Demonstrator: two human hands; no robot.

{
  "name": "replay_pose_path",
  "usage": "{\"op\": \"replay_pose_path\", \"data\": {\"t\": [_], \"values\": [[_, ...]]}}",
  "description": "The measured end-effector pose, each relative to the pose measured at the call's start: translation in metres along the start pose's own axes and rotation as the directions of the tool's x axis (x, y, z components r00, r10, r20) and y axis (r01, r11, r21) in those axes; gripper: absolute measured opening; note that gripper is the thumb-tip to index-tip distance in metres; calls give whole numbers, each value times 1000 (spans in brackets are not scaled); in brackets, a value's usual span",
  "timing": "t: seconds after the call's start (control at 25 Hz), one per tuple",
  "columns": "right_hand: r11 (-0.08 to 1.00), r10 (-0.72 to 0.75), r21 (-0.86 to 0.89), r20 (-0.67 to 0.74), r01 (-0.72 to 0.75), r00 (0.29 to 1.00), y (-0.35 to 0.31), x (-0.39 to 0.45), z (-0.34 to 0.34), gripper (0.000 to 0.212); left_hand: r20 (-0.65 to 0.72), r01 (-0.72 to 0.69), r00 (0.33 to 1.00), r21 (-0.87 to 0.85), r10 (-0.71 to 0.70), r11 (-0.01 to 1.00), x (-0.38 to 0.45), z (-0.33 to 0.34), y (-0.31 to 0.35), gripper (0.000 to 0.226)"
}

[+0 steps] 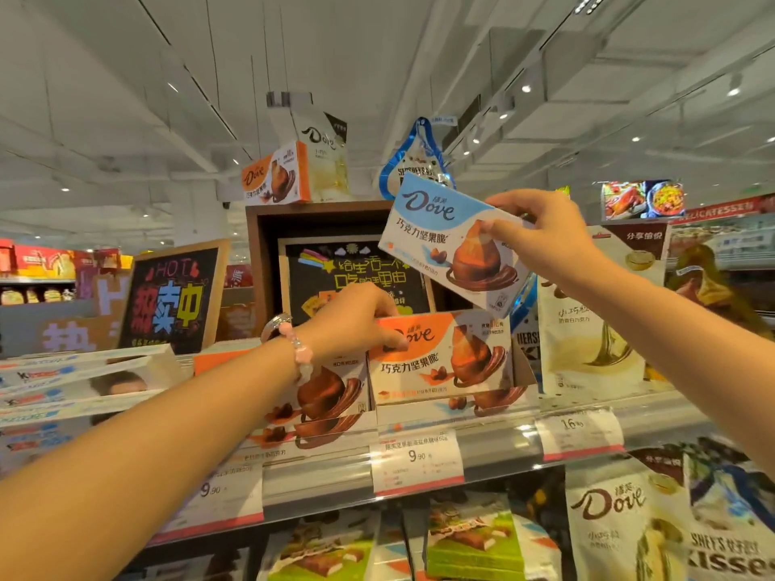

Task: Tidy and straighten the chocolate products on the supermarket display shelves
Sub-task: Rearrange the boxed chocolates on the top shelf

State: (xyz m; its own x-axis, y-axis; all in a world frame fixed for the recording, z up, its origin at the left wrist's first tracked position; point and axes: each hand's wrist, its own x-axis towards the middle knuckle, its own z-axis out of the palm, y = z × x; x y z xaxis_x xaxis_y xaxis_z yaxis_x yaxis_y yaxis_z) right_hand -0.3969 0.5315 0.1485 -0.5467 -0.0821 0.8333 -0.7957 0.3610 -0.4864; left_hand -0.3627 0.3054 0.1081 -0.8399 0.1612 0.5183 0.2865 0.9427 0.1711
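My right hand [541, 236] pinches the right end of a blue-and-white Dove chocolate box [440, 241], holding it tilted in the air above the top shelf. My left hand [356, 320], with a pink bead bracelet on the wrist, grips the top edge of an orange Dove box [444, 358] that stands upright at the front of its row on the shelf. More orange Dove boxes [331, 392] stand to its left, partly hidden by my left wrist.
A white Dove pouch [587, 337] stands right of the boxes. Kinder boxes [84, 379] are stacked at left. Price tags [417, 459] line the shelf rail [499, 450]. Below hang green-packed bars [474, 538], Dove and Kisses bags [729, 534]. Chalkboard signs [172, 299] and stacked display boxes [281, 174] stand behind.
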Motion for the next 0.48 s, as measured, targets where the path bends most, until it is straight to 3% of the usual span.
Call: {"op": "replay_pose_path", "data": {"t": [0.12, 0.32, 0.48], "values": [[998, -3, 63, -90, 9, 996, -3, 2, -5, 25, -154, -24, 988, -142, 2, 990, -4, -10, 4, 22], [938, 61, 346, -221, 19, 973, -11, 10, -19, 22, -379, -105, 925, -290, -13, 951, -19, -28, 7, 21], [894, 109, 448, -247, 14, 963, -20, 17, -22, 12, -466, -127, 881, -389, -76, 912, -28, -42, 4, 21]]}}
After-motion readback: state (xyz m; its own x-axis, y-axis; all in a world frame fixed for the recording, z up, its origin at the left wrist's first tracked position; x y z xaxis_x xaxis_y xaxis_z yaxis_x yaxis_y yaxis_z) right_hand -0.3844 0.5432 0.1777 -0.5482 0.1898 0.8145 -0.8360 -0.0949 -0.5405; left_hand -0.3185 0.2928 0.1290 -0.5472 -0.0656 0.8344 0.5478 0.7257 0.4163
